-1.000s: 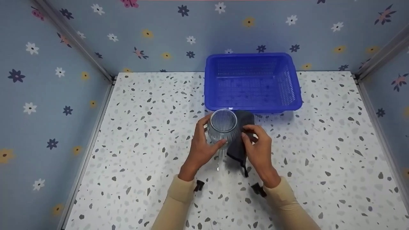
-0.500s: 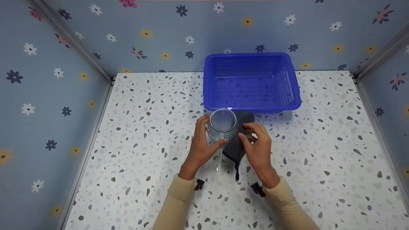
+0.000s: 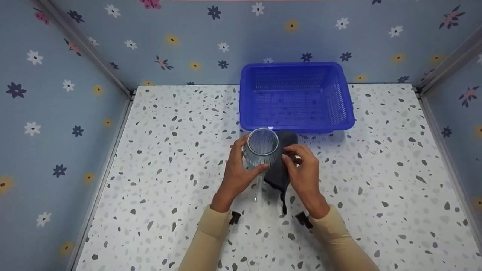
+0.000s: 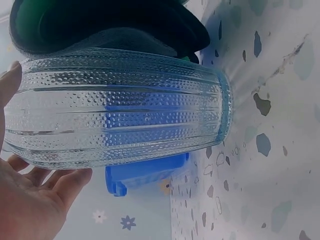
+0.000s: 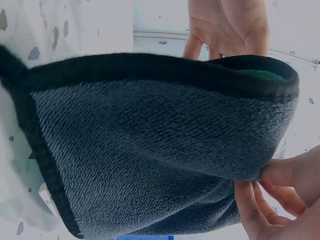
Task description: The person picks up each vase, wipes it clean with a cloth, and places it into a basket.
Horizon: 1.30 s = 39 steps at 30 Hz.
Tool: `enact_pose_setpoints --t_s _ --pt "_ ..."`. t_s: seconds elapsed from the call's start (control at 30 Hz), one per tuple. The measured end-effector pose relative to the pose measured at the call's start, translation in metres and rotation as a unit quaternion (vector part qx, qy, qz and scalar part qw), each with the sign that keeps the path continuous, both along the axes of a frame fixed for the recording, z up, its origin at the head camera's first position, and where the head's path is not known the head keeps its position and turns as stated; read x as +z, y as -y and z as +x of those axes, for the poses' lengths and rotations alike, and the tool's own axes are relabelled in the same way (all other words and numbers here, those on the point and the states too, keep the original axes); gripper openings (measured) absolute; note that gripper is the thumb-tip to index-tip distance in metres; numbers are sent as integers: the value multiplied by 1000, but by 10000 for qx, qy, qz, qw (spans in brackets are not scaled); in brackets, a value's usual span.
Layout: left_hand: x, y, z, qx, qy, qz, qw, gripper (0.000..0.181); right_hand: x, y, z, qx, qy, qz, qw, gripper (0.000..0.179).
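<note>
My left hand (image 3: 238, 169) grips a clear ribbed glass vase (image 3: 253, 160) round its side, thumb in front and fingers behind. The vase is upright with its round mouth facing up; dotted bands between ribs show on the glass vase (image 4: 120, 110) in the left wrist view. Against its right side lies a dark grey cleaning cloth (image 3: 276, 173) with black edging and a hanging loop. My right hand (image 3: 304, 169) pinches the cloth between thumb and fingers. Close up, the cloth (image 5: 150, 150) looks fuzzy, with a bit of green on its inner face, and it covers most of the vase.
Just behind the vase stands a blue plastic basket (image 3: 297, 128) with slotted sides, against the flowered back wall (image 3: 263, 34). The table (image 3: 169, 158) is white with speckles. Black camera mounts (image 3: 304, 220) sit beneath the wrists. Panels close off both sides.
The cloth and right hand have shifted slightly left along the vase, and the cloth's hanging loop has swung. The left hand and vase stay nearly still.
</note>
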<state>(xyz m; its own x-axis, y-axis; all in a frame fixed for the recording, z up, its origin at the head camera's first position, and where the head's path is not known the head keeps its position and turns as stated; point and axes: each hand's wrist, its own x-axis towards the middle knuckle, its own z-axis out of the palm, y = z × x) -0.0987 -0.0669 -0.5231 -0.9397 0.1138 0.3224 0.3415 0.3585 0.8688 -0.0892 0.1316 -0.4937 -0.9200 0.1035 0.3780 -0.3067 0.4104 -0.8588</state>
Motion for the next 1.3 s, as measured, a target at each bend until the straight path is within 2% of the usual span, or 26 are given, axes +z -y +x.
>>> enact_pose_setpoints --t_s 0.13,0.33,0.43,0.6,0.87,1.3 --pt "-1 0 0 -40 -17 8 10000 91 -11 -2 0 -12 3 184 9998 14" --pt "-1 -1 0 -4 -111 -59 9999 90 -51 -3 -3 56 321 541 9980 15" --pt "0 -1 0 9 -117 -92 9999 91 -66 -1 -5 93 482 675 9965 14" --pt "0 0 0 26 -132 -82 9999 90 -74 1 -8 120 551 742 9956 14" --pt "-2 0 -1 21 17 -85 10000 91 -65 0 -7 3 657 701 9954 12" --pt "-2 2 0 -97 223 163 9996 92 -6 -1 0 -123 99 255 9995 14"
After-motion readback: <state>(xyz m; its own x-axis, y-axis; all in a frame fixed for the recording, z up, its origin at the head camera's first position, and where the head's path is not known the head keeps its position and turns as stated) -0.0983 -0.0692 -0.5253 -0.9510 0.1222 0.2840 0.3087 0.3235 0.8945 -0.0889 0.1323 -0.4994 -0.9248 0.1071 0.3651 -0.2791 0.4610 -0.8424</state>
